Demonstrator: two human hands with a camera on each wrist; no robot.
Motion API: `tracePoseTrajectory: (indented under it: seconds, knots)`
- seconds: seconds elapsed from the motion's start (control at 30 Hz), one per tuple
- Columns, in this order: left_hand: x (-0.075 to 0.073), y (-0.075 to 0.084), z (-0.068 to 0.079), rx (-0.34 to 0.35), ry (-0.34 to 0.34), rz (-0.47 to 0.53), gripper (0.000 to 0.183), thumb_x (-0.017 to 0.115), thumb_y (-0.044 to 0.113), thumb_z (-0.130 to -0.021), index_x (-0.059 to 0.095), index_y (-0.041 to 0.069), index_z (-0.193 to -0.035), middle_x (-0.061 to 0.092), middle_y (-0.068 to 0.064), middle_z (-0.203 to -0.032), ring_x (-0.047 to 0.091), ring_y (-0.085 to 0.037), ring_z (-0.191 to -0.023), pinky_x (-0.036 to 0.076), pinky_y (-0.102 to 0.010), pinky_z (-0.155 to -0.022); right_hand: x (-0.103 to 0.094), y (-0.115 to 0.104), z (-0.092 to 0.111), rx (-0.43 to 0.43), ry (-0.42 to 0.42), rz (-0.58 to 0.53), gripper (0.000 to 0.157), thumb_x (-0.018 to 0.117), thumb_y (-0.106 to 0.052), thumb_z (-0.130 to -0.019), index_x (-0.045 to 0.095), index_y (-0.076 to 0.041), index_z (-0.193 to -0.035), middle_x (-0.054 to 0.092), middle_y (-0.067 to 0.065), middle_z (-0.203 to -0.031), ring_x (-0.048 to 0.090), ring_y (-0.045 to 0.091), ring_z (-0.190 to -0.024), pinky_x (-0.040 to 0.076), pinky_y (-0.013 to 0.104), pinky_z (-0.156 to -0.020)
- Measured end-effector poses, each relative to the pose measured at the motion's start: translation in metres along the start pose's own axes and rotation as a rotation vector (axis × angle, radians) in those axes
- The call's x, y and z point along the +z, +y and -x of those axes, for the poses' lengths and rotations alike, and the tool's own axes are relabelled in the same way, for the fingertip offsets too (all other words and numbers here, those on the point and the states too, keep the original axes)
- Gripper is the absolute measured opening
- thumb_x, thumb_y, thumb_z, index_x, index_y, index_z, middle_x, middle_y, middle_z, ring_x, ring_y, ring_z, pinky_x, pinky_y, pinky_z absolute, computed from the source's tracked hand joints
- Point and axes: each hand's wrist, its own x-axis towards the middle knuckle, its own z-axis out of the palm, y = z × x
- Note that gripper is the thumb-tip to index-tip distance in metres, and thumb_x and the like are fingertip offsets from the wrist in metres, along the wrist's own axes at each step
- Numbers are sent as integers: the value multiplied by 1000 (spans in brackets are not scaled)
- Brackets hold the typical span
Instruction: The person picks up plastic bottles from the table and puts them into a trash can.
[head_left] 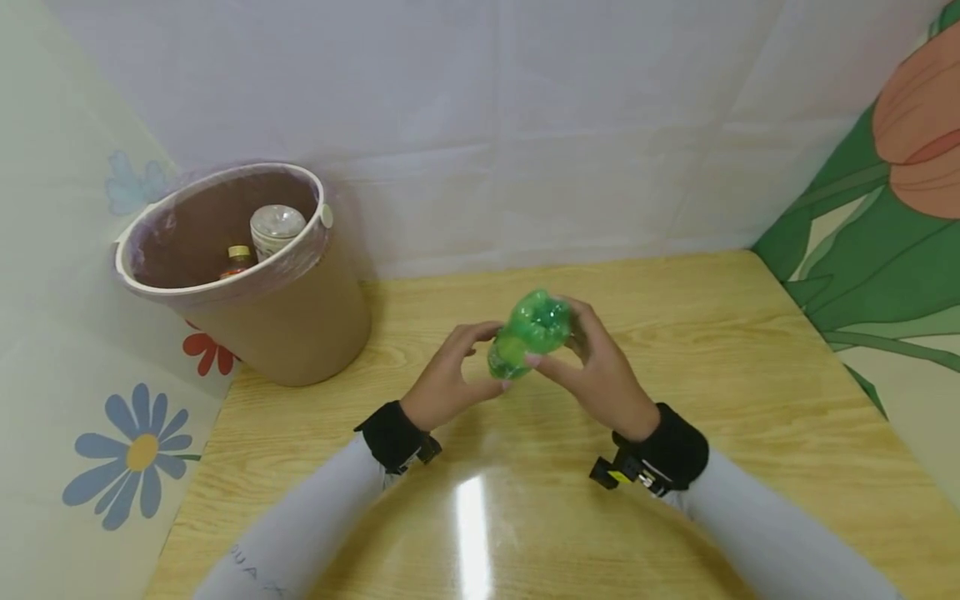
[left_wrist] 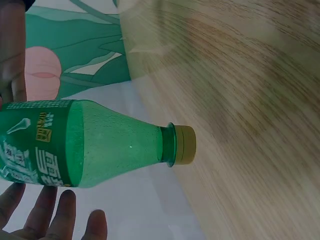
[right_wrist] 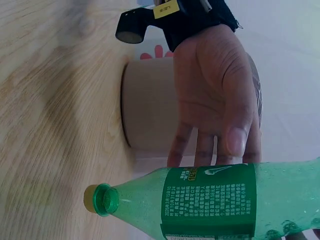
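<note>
A green plastic bottle (head_left: 542, 323) is held in the air over the table, base up toward the head camera. Its yellow cap (left_wrist: 185, 145) points down at the wood in the left wrist view. My right hand (head_left: 603, 379) grips it near the base, thumb on the near side and fingers round the far side. Beside the green label (right_wrist: 210, 200), my left hand (head_left: 450, 375) has its fingers spread and fairly straight, fingertips right at the bottle's side. Its thumb stands off from the label in the right wrist view.
A tan bin (head_left: 300, 325) with a clear plastic liner stands at the back left. Inside are a yellow-capped bottle (head_left: 238, 254) and a pale container with a clear end (head_left: 277, 222). A white wall covering (head_left: 600, 167) rises behind the wooden table (head_left: 750, 375).
</note>
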Motion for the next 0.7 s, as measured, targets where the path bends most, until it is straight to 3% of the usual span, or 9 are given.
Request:
tracePoseTrajectory:
  seconds: [0.1, 0.3, 0.7]
  knots:
    - [4, 1, -1, 0, 6, -24, 76, 81, 19, -87, 41, 21, -151, 46, -4, -144, 45, -26, -137, 38, -58, -115, 2, -2, 1, -6, -16, -15, 73, 72, -13, -94, 31, -19, -153, 46, 6, -152, 48, 24, -138, 36, 53, -120]
    - [9, 2, -3, 7, 22, -37, 79, 82, 20, -86, 40, 16, -152, 49, -7, -139, 49, -21, -130, 44, -47, -112, 7, -6, 2, -27, -59, -38, 74, 72, -12, -93, 31, -22, -154, 45, 4, -154, 47, 22, -139, 36, 51, -120]
    - [6, 6, -3, 26, 42, -61, 77, 83, 23, -85, 41, 14, -150, 51, -6, -139, 51, -21, -128, 48, -46, -108, 6, -5, 2, -65, -41, 38, 74, 72, -12, -94, 33, -22, -155, 43, 4, -155, 47, 26, -139, 39, 55, -117]
